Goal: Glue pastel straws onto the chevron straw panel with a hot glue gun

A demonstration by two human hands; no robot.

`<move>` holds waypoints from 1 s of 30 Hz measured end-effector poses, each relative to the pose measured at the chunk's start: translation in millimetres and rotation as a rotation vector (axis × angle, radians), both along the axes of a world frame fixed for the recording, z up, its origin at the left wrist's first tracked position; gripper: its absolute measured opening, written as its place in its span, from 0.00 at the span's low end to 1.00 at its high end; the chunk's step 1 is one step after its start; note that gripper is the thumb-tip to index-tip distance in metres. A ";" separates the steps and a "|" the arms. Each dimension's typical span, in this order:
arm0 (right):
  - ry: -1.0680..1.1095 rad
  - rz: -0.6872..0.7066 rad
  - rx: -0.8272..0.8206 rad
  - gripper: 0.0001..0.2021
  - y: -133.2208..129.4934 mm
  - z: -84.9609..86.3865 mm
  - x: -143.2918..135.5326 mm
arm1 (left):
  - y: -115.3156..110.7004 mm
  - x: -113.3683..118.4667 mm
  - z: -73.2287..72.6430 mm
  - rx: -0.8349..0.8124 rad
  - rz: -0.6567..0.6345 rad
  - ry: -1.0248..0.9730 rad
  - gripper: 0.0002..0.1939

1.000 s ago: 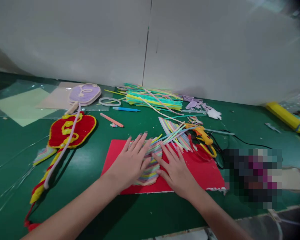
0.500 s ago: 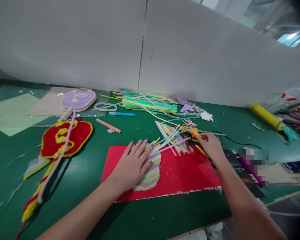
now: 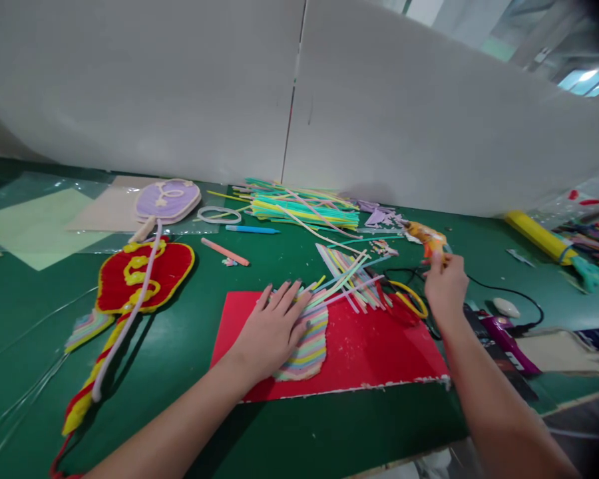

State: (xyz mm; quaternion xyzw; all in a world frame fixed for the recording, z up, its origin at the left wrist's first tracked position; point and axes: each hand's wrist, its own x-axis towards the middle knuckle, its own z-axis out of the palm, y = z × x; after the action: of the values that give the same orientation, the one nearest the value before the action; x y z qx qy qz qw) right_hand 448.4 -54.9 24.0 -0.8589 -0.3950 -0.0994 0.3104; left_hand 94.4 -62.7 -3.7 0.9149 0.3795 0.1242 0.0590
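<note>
My left hand (image 3: 269, 332) lies flat with its fingers spread on a striped pastel piece (image 3: 307, 349), which rests on a red board (image 3: 374, 349). In my right hand (image 3: 446, 286) is an orange glue gun (image 3: 426, 239), raised behind the board's right part, its nozzle pointing left. Loose pastel strips (image 3: 349, 276) lie crossed at the board's back edge. Beside them are scissors with yellow and red handles (image 3: 412, 299), partly on the board.
A red and yellow fan-shaped piece (image 3: 144, 276) and a purple one (image 3: 167, 201) lie at the left. Bundled strips (image 3: 304, 209) sit at the back. A blue pen (image 3: 252, 229), a black cable (image 3: 504, 291) and a purple object (image 3: 512, 346) are also on the table.
My right hand has lifted the orange glue gun up and to the right, away from the strips and scissors. My left hand stays on the striped piece. The view has shifted slightly.
</note>
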 end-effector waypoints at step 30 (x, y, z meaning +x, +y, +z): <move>0.217 0.473 0.176 0.26 -13.2 -18.4 -89.5 | 40.4 -28.7 3.3 -0.409 0.285 -0.439 0.04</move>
State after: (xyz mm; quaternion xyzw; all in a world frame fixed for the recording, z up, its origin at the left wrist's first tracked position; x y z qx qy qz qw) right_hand 359.0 -68.0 5.6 -0.7180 -0.5390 0.0344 0.4390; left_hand 65.7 -22.3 -0.4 0.7732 0.4989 0.2467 0.3040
